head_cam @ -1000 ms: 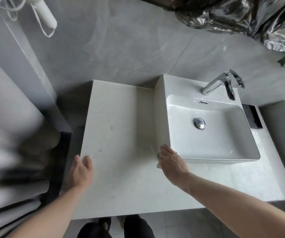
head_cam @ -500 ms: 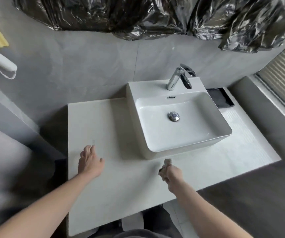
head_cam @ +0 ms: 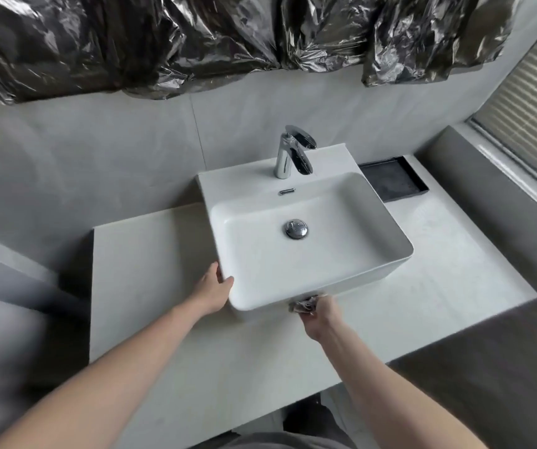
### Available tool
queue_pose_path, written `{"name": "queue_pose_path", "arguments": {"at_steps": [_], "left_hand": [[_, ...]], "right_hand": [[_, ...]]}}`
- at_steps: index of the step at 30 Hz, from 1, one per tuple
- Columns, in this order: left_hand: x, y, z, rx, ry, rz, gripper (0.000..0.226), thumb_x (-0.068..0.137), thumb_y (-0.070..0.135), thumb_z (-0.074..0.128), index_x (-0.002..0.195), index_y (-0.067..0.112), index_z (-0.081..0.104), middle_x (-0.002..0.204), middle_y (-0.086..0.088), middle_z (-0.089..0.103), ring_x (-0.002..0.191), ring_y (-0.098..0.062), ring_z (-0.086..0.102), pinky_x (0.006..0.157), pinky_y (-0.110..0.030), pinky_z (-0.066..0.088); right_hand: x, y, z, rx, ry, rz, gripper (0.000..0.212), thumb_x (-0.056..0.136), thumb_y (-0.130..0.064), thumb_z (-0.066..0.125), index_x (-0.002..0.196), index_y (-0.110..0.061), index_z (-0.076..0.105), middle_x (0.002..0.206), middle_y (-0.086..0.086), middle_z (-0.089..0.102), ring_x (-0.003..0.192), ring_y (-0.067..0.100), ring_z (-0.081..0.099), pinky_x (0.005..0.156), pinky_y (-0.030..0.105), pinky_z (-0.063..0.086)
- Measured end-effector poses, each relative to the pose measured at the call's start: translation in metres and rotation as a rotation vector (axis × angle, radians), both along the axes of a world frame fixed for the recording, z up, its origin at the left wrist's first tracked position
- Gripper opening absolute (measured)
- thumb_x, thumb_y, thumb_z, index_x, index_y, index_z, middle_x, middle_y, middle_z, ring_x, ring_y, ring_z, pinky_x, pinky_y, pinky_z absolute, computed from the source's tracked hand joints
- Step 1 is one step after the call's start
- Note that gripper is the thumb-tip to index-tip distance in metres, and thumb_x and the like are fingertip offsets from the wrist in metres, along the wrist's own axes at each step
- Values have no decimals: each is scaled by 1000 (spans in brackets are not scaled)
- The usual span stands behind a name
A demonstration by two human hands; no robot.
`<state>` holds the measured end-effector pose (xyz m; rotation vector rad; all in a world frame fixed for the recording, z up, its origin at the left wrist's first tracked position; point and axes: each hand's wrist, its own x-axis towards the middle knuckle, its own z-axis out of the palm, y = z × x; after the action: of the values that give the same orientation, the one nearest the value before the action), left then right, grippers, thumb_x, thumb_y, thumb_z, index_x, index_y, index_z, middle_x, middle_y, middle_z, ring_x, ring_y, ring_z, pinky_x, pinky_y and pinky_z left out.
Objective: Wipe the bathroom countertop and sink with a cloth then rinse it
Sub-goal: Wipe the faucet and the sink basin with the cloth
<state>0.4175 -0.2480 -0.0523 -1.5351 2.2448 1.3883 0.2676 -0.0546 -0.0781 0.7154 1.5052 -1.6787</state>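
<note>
A white rectangular vessel sink (head_cam: 374, 222) stands on a pale countertop (head_cam: 150, 260), with a chrome faucet (head_cam: 288, 155) at its back and a chrome drain plug (head_cam: 296, 229) in the bowl. My right hand (head_cam: 320, 314) is closed around a small crumpled grey cloth (head_cam: 303, 304), pressed against the sink's front wall where it meets the counter. My left hand (head_cam: 213, 288) rests against the sink's front left corner, thumb on the rim; its fingers are partly hidden behind the sink.
A black tray (head_cam: 393, 181) sits on the counter behind the sink's right side. Crinkled dark plastic sheeting (head_cam: 196, 43) covers the wall above. A window with blinds (head_cam: 526, 118) is at the right. The counter's front edge is just below my forearms.
My left hand has moved right from the open counter to the sink's front left corner. My right hand with the cloth has shifted right along the sink's front base. The view has turned rightward.
</note>
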Motion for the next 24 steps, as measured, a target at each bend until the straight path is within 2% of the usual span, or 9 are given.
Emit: {"name": "queue_pose_path", "arguments": {"at_steps": [2,4,6,8,10,13,16,19,24], "left_hand": [[-6,5,-1,-29,-17,65,52,93,23,57,142,13,43,138,-9,55,124,-30,53,103,-37,43],[-9,6,-5,-36,-34,127,55,90,21,56,143,15,44,138,-8,56,123,-31,53,106,-43,44],[-13,8,-10,-54,-60,163,56,89,20,55,144,17,45,138,-8,57,123,-31,54,106,-45,45],[-18,15,-6,-96,-64,179,48,89,15,54,137,17,53,129,-8,63,113,-30,59,96,-39,49],[-24,23,-1,-134,-60,189,39,88,8,52,125,16,61,117,-7,68,101,-29,62,81,-33,47],[-28,27,2,-143,-91,200,41,88,7,49,124,21,63,115,-5,70,99,-29,63,78,-31,46],[-31,28,5,-149,-120,208,43,89,7,47,126,24,61,115,-4,70,99,-29,62,80,-32,48],[-34,30,7,-151,-129,207,45,89,6,46,129,24,60,119,-3,69,100,-29,61,80,-30,45],[-31,28,13,-113,-110,180,44,89,9,49,127,25,61,117,-1,70,98,-26,61,79,-29,46]], "right_hand": [[-46,26,-6,-10,17,-20,41,60,17,23,81,2,55,80,26,54,66,36,54,63,43,51],[-74,42,-3,6,25,-7,49,52,15,23,85,2,55,79,22,54,61,32,54,57,38,51],[-78,41,2,19,-25,13,42,68,19,18,80,-2,53,68,15,53,49,24,49,45,27,45],[-59,27,4,-12,-102,46,40,86,15,18,80,-5,52,64,12,52,48,22,46,38,22,42],[-36,11,6,-55,-219,57,39,89,11,20,79,-9,53,65,11,50,52,22,45,37,20,40],[-11,-5,9,-131,-371,37,34,86,2,25,74,-15,52,63,5,48,51,19,42,42,20,36],[-7,-1,13,-201,-334,73,28,79,-6,41,94,-16,63,82,12,58,63,25,53,62,35,45],[-33,16,17,-262,-287,63,25,66,-11,48,83,-11,67,82,19,63,69,33,57,75,49,46],[-107,58,31,-204,-76,-48,20,63,-12,50,78,-16,62,81,12,60,67,29,56,67,36,41]]}}
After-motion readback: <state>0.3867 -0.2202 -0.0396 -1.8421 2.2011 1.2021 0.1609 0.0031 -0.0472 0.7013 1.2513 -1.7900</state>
